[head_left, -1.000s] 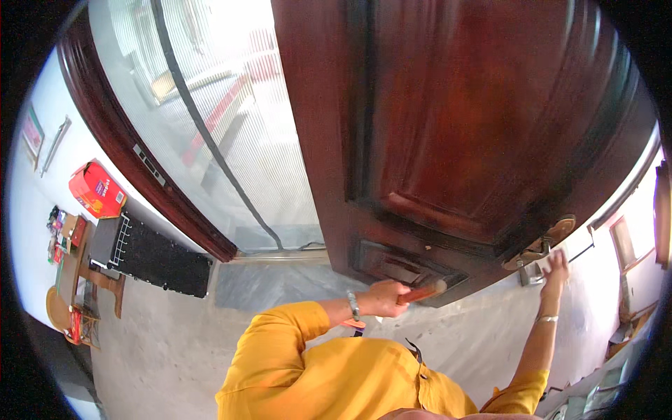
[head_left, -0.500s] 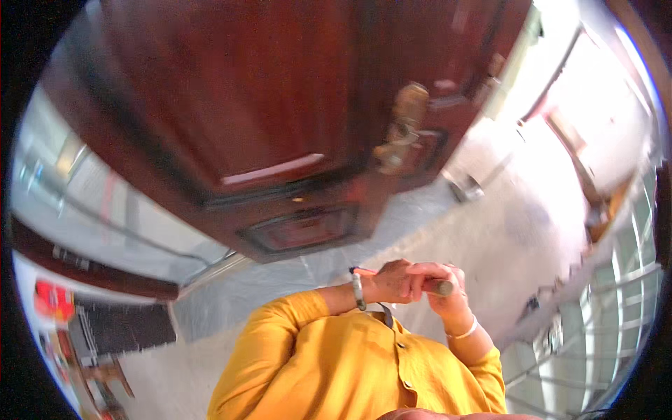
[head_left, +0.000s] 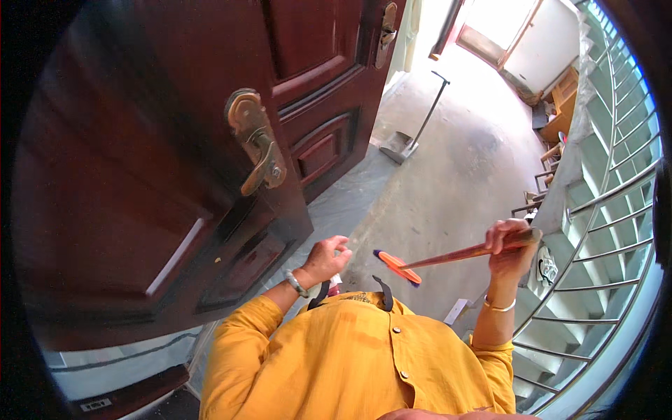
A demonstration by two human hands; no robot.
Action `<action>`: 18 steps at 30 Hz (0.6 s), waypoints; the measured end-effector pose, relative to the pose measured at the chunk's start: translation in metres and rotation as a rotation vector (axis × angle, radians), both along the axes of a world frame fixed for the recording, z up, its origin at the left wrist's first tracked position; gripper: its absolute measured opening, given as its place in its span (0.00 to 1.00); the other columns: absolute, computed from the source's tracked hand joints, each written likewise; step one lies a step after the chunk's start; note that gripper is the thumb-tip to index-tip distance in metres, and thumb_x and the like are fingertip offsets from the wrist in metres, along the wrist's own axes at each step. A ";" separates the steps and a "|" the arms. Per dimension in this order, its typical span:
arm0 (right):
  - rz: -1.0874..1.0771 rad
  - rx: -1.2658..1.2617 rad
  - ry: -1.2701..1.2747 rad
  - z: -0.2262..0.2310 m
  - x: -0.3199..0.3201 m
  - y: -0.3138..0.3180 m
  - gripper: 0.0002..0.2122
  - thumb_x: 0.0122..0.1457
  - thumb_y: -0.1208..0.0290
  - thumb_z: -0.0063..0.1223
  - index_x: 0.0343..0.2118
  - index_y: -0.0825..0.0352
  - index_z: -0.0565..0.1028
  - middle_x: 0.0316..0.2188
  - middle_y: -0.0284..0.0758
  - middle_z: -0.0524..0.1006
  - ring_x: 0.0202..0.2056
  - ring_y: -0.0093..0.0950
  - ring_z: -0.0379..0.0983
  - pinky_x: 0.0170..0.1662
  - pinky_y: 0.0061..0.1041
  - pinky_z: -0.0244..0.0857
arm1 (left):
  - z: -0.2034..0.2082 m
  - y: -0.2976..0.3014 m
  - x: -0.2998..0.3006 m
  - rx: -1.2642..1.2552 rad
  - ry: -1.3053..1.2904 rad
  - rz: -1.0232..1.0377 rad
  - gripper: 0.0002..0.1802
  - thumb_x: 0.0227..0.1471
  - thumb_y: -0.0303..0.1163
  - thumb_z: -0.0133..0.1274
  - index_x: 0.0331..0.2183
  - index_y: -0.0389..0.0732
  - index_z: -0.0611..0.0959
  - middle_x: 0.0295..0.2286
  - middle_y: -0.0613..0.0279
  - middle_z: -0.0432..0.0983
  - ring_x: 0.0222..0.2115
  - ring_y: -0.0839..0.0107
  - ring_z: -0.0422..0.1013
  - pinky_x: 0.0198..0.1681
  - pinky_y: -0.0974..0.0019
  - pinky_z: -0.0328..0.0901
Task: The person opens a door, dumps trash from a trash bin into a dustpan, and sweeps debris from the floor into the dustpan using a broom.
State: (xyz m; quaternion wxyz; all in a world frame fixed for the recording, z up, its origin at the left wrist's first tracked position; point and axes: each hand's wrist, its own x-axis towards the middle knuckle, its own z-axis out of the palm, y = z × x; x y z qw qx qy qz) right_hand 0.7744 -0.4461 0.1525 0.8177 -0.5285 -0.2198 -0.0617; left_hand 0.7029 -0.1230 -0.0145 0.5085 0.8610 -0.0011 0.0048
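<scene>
My right hand [head_left: 509, 246] is wrapped round the upper end of a broom's reddish-brown handle, at the right of my body. The broom [head_left: 448, 258] slants down toward the middle of the view, its orange head with dark blue bristles near the floor. Whether the bristles touch the floor I cannot tell. My left hand [head_left: 326, 260] is off the broom, fingers loosely bent and apart, with nothing in it. Nearest to that hand is the dark red panelled door [head_left: 168, 189], with a bronze lever handle [head_left: 259, 143]; the hand does not touch it.
A grey long-handled dustpan [head_left: 400, 145] stands on the concrete floor [head_left: 476, 154] ahead. Beyond the near door is a second dark red door panel [head_left: 322, 91]. Stairs with a metal railing [head_left: 609, 194] rise on the right, with shoes [head_left: 546, 266] beside them. Wooden furniture [head_left: 560, 105] stands farther back.
My left hand has let go of the broom and moved left. My right hand has carried the handle out to the right. The view has turned right, showing the dustpan and stairs more clearly.
</scene>
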 end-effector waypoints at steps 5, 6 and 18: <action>-0.267 0.005 -0.029 -0.010 0.030 -0.042 0.27 0.58 0.46 0.32 0.30 0.71 0.71 0.14 0.35 0.66 0.16 0.27 0.60 0.22 0.24 0.57 | -0.013 0.015 0.028 0.044 0.029 0.033 0.17 0.43 0.32 0.52 0.37 0.33 0.77 0.27 0.52 0.77 0.24 0.64 0.73 0.30 0.65 0.67; -0.267 0.010 -0.023 -0.013 0.035 -0.050 0.27 0.58 0.46 0.32 0.30 0.71 0.71 0.14 0.35 0.66 0.16 0.27 0.60 0.22 0.24 0.57 | -0.012 0.013 0.036 0.072 0.066 0.027 0.17 0.43 0.32 0.51 0.37 0.33 0.76 0.27 0.49 0.77 0.28 0.58 0.74 0.33 0.63 0.68; -0.362 0.002 -0.058 -0.050 0.149 -0.156 0.30 0.54 0.38 0.33 0.33 0.67 0.70 0.12 0.33 0.63 0.19 0.26 0.61 0.27 0.27 0.60 | -0.029 -0.044 0.167 -0.094 0.002 0.129 0.14 0.43 0.25 0.48 0.36 0.30 0.76 0.25 0.51 0.77 0.26 0.67 0.75 0.30 0.67 0.69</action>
